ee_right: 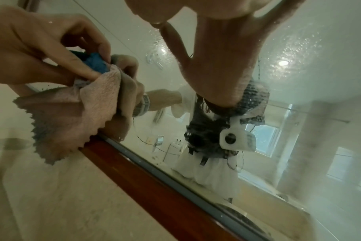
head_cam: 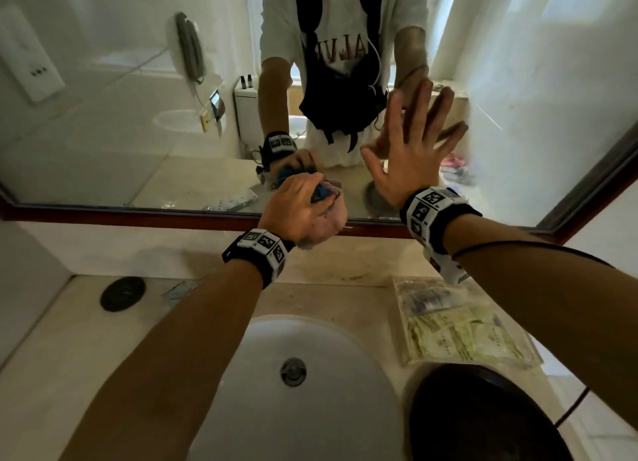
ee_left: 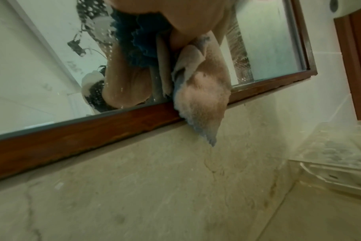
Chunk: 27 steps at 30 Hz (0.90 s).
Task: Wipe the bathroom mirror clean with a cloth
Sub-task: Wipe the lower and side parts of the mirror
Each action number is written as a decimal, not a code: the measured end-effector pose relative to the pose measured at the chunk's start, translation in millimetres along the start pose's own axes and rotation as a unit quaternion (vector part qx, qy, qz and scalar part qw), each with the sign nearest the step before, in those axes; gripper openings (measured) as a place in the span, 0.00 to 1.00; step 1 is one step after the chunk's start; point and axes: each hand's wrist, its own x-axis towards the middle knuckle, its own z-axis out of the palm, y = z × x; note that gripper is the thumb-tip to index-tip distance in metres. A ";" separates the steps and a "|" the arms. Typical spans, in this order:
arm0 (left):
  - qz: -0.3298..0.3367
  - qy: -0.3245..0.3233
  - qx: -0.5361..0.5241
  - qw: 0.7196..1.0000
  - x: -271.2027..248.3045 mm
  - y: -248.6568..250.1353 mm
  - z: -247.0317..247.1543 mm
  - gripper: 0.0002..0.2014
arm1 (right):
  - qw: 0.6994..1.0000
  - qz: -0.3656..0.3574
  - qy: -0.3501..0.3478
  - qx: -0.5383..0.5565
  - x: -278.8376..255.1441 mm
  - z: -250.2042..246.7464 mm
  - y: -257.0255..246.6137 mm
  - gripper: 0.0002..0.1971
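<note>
The wide mirror (head_cam: pixel 103 115) in a brown wooden frame (head_cam: pixel 138 215) hangs above the sink counter. My left hand (head_cam: pixel 297 208) grips a bunched pink and blue cloth (head_cam: pixel 328 215) against the glass just above the bottom frame. In the left wrist view a loose corner of the cloth (ee_left: pixel 202 101) hangs over the frame (ee_left: pixel 72 135). My right hand (head_cam: pixel 411 150) is open, its fingers spread and its palm flat on the glass to the right of the cloth. Water spots dot the mirror (ee_right: pixel 295 45) near that hand (ee_right: pixel 216 48), and the cloth (ee_right: pixel 72 117) shows at the left.
Below the mirror a white oval basin (head_cam: pixel 293 384) sits in a beige stone counter (head_cam: pixel 69 357). A clear plastic packet of items (head_cam: pixel 459 326) lies on the right of the counter, a dark round disc (head_cam: pixel 122 293) at the left. A dark rounded shape (head_cam: pixel 483 419) fills the lower right.
</note>
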 end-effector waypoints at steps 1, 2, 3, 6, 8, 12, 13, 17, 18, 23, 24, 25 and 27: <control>0.006 0.004 0.008 1.000 -0.6 -2.9 -2.5 0.18 | 1.000 0.001 -0.002 0.000 -0.9 0.3 -1.5 0.43; 0.029 0.011 0.029 0.999 -0.3 -3.5 -5.9 0.17 | 1.000 0.000 -0.003 0.000 -1.4 0.3 -2.4 0.43; 0.060 0.020 0.062 0.996 0.4 -5.9 -7.0 0.17 | 1.000 -0.001 -0.002 0.000 -1.9 1.0 -2.5 0.43; 0.096 0.073 0.072 0.990 10.1 -3.6 -10.1 0.31 | 1.000 0.004 0.007 -0.003 -1.9 4.0 -2.9 0.42; 0.083 0.094 0.048 0.991 16.5 -0.4 -10.6 0.34 | 1.000 0.007 0.011 -0.004 -2.8 5.7 -4.1 0.42; 0.095 0.080 0.073 0.990 14.9 -0.7 -2.8 0.21 | 1.000 0.003 0.015 -0.010 -4.0 8.3 -2.2 0.42; 0.073 0.082 0.088 0.990 14.0 -2.5 -1.0 0.18 | 1.000 0.002 0.015 -0.010 -4.2 8.6 -2.0 0.41; 0.006 0.064 0.063 0.996 10.0 2.8 7.0 0.22 | 1.000 -0.002 0.024 -0.011 -4.7 12.6 -1.0 0.41; -0.002 0.066 0.042 0.997 8.1 5.6 8.6 0.21 | 1.000 -0.001 0.026 -0.013 -4.5 13.8 -0.6 0.41; -0.019 0.066 0.005 0.998 -17.4 8.1 37.5 0.18 | 0.999 -0.009 0.038 -0.021 -4.8 18.8 2.2 0.40; 0.020 0.056 0.032 0.998 -26.1 5.1 48.3 0.16 | 0.999 -0.010 0.042 -0.022 -4.8 19.8 2.7 0.40; 0.055 0.044 0.066 0.995 -34.4 0.9 57.7 0.13 | 0.999 -0.011 0.045 -0.023 -4.5 20.4 2.7 0.40; 0.065 0.039 0.086 0.993 -46.3 -1.4 70.1 0.09 | 0.998 -0.011 0.051 -0.023 -4.4 22.0 3.2 0.40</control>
